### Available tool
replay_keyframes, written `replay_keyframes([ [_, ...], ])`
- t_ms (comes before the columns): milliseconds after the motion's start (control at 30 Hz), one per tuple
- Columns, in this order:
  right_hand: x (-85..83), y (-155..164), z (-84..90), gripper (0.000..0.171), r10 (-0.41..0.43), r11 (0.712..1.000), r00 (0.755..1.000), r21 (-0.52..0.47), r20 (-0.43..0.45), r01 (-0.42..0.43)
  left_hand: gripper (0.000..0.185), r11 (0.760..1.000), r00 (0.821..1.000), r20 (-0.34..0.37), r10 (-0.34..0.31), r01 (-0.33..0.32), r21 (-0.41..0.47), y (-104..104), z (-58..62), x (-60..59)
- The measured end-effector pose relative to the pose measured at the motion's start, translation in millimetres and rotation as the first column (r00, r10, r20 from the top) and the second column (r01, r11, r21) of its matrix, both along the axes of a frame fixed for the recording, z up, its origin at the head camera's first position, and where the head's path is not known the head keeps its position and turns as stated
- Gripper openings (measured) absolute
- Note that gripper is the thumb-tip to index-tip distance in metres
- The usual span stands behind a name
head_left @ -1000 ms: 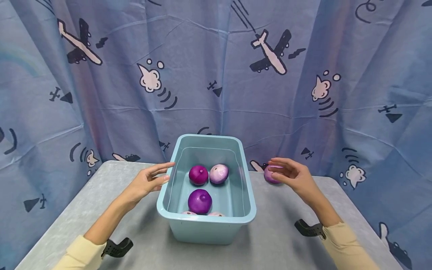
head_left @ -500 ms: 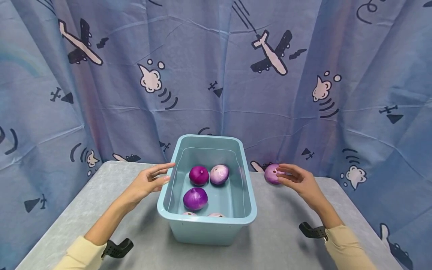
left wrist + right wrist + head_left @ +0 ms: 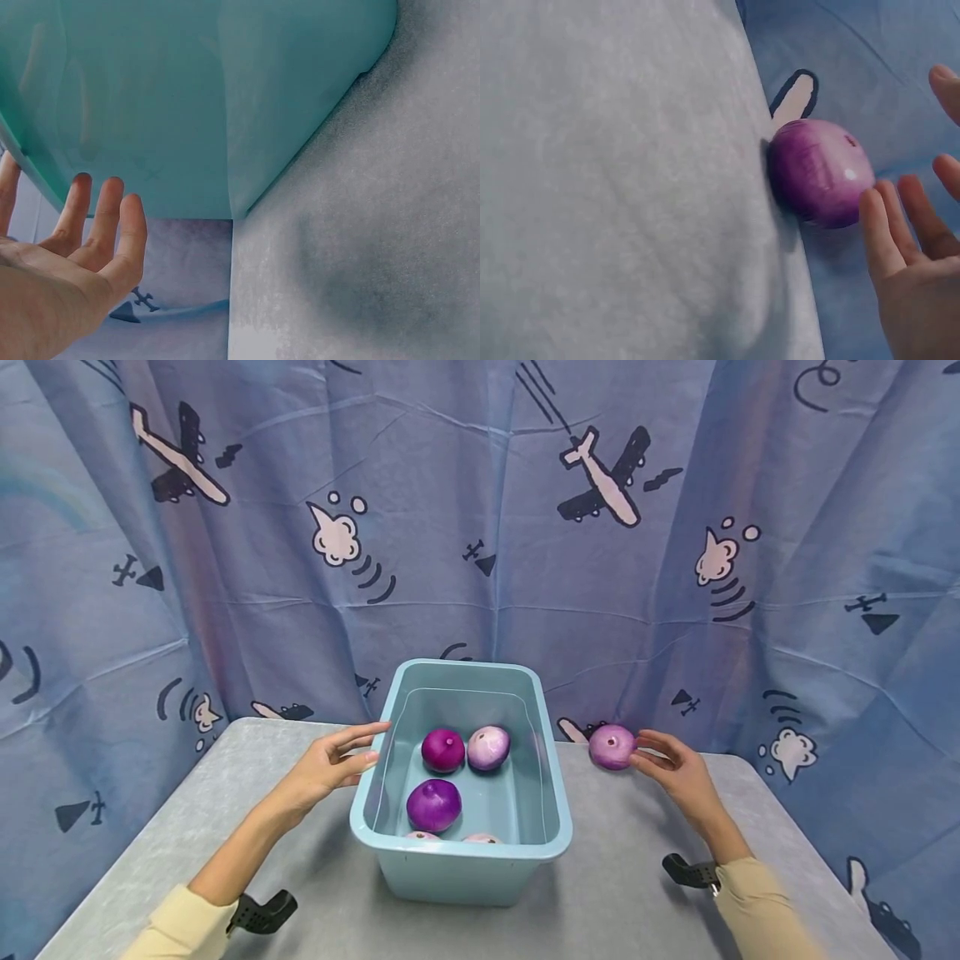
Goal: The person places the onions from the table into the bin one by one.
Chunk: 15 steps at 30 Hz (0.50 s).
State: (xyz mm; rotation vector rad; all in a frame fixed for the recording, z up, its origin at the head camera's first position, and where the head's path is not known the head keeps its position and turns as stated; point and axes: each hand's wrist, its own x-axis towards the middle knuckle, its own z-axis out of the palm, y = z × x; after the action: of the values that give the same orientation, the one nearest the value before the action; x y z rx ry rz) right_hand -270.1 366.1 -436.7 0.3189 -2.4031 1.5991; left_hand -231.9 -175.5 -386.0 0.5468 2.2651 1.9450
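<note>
A light-blue plastic bin stands in the middle of the table. Several purple onions lie inside: a dark one, a pale one, a large purple one, and pale ones partly hidden by the front rim. My left hand is at the bin's left side, fingertips at the rim; in the left wrist view its loosely bent fingers are against or close to the outer wall. Another purple onion rests near the table's back edge. Beside it, on its right, is my right hand, fingers loose and holding nothing.
The grey table spreads out on both sides of the bin. Behind it hangs a blue curtain printed with airplanes. Black wrist straps are worn on the left wrist and the right wrist.
My right hand has moved rightward from in front of the table onion, leaving it in full view. The large purple onion in the bin has rolled slightly left. My left hand has stayed put.
</note>
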Motion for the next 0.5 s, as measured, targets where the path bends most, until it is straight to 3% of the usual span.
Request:
replay_keyframes([
  [167, -8.4, -2, -9.3, 0.063, -0.05, 0.998, 0.999, -0.035, 0.009, 0.05, 0.051, 1.0, 1.0, -0.001, 0.007, -0.007, -0.007, 0, 0.8, 0.7],
  [500, -21.0, -16, -15.4, 0.089, -0.121, 0.993, 0.982, 0.019, 0.146, 0.12, 0.05, 1.0, 1.0, -0.003, -0.001, 0.001, -0.005, 0, 0.1, 0.6],
])
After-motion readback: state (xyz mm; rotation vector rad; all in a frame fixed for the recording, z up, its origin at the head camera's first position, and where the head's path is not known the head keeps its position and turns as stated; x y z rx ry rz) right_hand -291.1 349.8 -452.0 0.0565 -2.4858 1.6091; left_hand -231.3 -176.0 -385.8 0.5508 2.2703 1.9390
